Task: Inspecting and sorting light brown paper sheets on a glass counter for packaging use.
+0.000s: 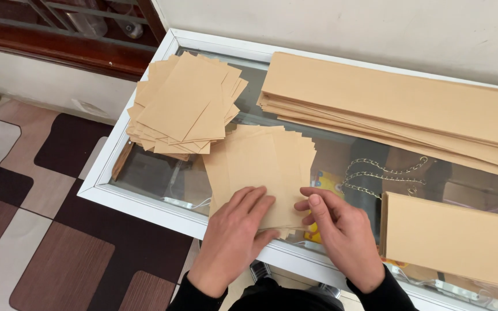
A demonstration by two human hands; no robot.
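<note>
A fanned stack of tan paper sheets (263,164) lies on the glass counter top (162,173) in front of me. My left hand (234,236) rests flat on the near part of that stack, fingers spread a little. My right hand (341,230) sits beside it at the stack's right edge, thumb and forefinger pinching the edge of the top sheet. Both black sleeves show at the bottom of the head view.
A bigger messy pile of tan sheets (183,103) lies at the far left. Long tan strips (399,106) are stacked along the wall. A neat tan stack (448,239) sits at the right. A chain (381,173) shows under the glass. Patterned floor (41,230) lies left.
</note>
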